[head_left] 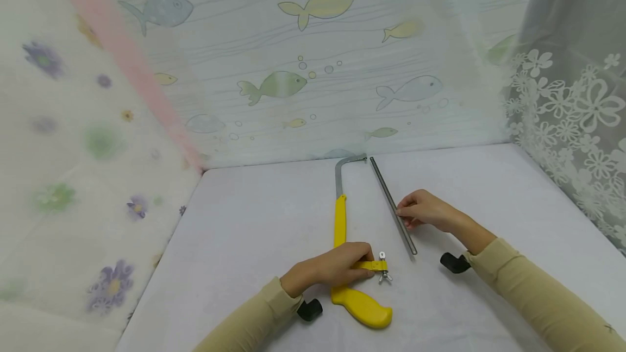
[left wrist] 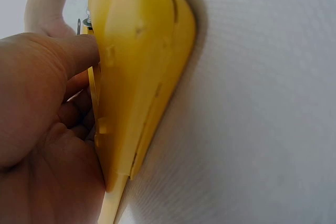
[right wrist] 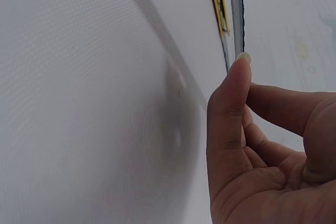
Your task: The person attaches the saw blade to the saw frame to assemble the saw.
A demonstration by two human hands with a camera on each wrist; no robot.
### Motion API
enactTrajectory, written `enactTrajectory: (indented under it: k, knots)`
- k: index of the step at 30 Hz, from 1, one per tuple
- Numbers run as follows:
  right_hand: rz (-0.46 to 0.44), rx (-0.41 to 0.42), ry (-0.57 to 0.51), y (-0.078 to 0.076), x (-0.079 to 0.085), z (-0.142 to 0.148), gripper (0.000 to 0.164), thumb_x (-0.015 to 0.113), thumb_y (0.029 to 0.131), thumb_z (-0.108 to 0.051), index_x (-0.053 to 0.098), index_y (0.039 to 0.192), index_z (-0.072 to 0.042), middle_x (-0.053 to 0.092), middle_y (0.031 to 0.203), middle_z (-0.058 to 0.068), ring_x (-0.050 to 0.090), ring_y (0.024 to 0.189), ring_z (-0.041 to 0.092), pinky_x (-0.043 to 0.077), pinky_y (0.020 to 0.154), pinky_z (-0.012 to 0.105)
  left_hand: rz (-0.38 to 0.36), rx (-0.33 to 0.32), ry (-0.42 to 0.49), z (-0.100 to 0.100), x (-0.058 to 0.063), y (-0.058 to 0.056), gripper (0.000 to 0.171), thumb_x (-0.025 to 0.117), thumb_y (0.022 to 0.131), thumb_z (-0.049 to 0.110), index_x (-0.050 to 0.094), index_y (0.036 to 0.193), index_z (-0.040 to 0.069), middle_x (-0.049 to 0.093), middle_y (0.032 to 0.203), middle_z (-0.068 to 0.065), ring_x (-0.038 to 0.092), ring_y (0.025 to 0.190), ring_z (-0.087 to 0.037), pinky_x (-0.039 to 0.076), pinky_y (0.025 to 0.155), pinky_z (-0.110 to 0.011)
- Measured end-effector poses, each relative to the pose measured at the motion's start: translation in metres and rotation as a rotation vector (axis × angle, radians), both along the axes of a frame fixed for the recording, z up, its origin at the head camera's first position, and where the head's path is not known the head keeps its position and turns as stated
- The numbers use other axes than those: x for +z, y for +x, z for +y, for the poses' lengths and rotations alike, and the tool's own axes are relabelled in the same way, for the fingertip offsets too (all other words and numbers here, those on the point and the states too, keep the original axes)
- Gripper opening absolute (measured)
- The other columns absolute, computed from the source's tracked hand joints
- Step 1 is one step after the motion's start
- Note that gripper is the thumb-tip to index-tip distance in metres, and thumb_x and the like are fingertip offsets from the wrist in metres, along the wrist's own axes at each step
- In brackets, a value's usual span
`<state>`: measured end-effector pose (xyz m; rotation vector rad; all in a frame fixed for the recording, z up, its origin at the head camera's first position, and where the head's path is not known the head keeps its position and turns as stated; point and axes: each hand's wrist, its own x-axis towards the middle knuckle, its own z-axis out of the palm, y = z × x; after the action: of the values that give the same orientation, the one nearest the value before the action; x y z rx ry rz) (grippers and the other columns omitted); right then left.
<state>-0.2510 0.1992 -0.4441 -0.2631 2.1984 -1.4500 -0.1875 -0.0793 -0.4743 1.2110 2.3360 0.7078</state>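
My left hand [head_left: 337, 266] grips a yellow-handled hacksaw frame [head_left: 340, 219] near its handle. Its grey curved front end points to the far edge of the table. A yellow bracket with a pin and a wing nut [head_left: 385, 277] sticks out to the right of the fingers. In the left wrist view the thumb lies against the yellow handle [left wrist: 139, 56]. Between thumb and fingers, my right hand [head_left: 427, 212] pinches a grey hacksaw blade [head_left: 385, 192], whose toothed edge shows in the right wrist view. The blade slants beside the frame, apart from it, its shadow on the cloth.
Everything is over a table with a white cloth [head_left: 249, 221]. A fish-patterned curtain [head_left: 225, 48] hangs behind it, a flowered one [head_left: 68, 140] on the left, and white lace [head_left: 587, 107] on the right. Black wrist pieces [head_left: 455, 263] sit under both sleeves.
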Motion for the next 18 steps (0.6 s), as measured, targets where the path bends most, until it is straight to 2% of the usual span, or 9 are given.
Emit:
enactTrajectory:
  k: [18]
  knots:
    - [-0.057, 0.015, -0.078, -0.0058, -0.0009, -0.0075, 0.029, 0.057, 0.104, -0.007, 0.057, 0.119, 0.018, 0.061, 0.086, 0.008, 0.060, 0.073, 0.013, 0.056, 0.069, 0.027, -0.006, 0.000, 0.006, -0.0004, 0.0016, 0.0000, 0.015, 0.064, 0.103, 0.023, 0.059, 0.112, 0.013, 0.059, 0.099, 0.009, 0.050, 0.085, -0.002, 0.045, 0.077, -0.015]
